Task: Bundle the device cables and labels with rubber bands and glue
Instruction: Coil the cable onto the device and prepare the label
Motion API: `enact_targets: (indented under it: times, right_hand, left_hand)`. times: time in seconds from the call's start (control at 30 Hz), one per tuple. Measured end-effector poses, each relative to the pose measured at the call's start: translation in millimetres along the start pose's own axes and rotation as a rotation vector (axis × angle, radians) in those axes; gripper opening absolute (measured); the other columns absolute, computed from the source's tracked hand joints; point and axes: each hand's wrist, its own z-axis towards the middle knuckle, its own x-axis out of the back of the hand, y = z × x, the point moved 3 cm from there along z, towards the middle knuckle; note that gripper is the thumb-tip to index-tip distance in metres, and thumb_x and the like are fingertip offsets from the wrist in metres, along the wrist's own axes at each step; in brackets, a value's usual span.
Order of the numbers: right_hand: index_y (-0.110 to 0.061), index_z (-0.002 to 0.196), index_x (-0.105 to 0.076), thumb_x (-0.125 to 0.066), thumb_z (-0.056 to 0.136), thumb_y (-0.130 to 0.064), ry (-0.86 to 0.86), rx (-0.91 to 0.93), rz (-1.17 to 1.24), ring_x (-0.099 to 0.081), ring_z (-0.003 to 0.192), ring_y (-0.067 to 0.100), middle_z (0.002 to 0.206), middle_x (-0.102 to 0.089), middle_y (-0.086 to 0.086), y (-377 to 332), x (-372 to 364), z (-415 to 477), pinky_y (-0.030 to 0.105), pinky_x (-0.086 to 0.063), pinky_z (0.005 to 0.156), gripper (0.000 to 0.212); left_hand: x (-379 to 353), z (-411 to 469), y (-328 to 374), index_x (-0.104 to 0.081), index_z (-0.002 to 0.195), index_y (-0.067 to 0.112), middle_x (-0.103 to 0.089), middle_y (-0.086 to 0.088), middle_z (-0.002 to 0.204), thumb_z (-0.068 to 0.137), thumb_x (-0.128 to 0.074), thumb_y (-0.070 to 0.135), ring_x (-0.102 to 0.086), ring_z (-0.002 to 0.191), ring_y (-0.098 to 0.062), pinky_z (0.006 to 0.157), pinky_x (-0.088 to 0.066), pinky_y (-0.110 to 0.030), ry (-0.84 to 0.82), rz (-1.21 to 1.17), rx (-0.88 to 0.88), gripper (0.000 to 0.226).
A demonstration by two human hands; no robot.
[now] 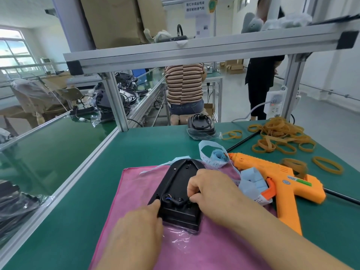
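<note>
A black, iron-shaped device (180, 176) lies underside up on a pink cloth (136, 201), partly on clear plastic film. My left hand (140, 225) presses its near left edge, fingers together. My right hand (210, 188) rests on its right side and pinches the short black cable (175, 201) near the small wire opening. An orange glue gun (280, 180) lies to the right of the device. Light blue label strips (218, 155) curl behind the device and under the gun. Tan rubber bands (280, 133) are piled at the back right.
Another black device with a coiled cable (201, 124) sits wrapped in plastic at the green table's far edge. A thin black rod (241, 141) lies beside the bands. An aluminium frame post (116, 98) stands at the back left. Two people are beyond the table.
</note>
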Motion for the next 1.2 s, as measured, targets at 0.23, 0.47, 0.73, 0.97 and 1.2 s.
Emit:
enact_targets:
  times: [0.23,0.47,0.73,0.97,1.2]
  right_hand:
    - [-0.028,0.091,-0.067,-0.060,0.090,-0.023,0.031,0.121,-0.171,-0.054,0.097,0.017,0.098,-0.059,-0.006,-9,1,1,0.031,-0.039,0.072,0.009]
    - [-0.025,0.087,-0.071,-0.064,0.086,-0.020,-0.051,0.124,-0.085,-0.058,0.095,0.016,0.094,-0.058,-0.007,-7,7,5,0.039,-0.051,0.082,0.009]
    - [-0.021,0.084,-0.074,-0.068,0.084,-0.015,-0.044,0.092,0.055,-0.060,0.089,0.012,0.086,-0.059,-0.009,-3,8,5,0.033,-0.050,0.083,0.008]
    - [-0.017,0.082,-0.075,-0.073,0.081,-0.011,-0.036,0.104,0.224,-0.058,0.085,0.008,0.091,-0.063,-0.005,8,5,4,0.027,-0.048,0.080,0.006]
    - [-0.019,0.079,-0.075,-0.075,0.080,-0.011,-0.029,0.101,0.225,-0.056,0.079,0.003,0.084,-0.059,-0.011,11,3,6,0.011,-0.042,0.069,0.008]
  left_hand:
    - [-23,-8,22,0.000,0.157,0.025,-0.038,0.012,0.142,0.103,-0.029,0.053,-0.050,0.125,-0.009,0.090,-0.042,-0.022,-0.113,0.118,-0.024,0.068]
    - [-2,-13,14,-0.044,0.143,-0.003,-0.060,-0.016,0.118,0.074,-0.072,0.013,-0.066,0.089,-0.028,0.072,-0.050,-0.030,-0.103,0.417,-0.355,0.076]
    - [1,-3,41,-0.061,0.100,0.021,-0.056,0.003,0.105,0.099,-0.044,0.027,-0.056,0.101,-0.017,0.071,-0.044,-0.030,0.082,0.250,-0.584,0.018]
    - [-4,5,28,-0.068,0.101,0.018,-0.052,0.012,0.092,0.101,-0.048,0.028,-0.053,0.088,-0.008,0.082,-0.042,-0.021,0.049,-0.275,-0.636,0.022]
    - [-21,1,17,-0.068,0.080,0.034,-0.050,0.013,0.084,0.064,-0.083,0.025,-0.046,0.063,-0.002,0.046,-0.039,-0.016,0.050,0.138,-0.840,0.023]
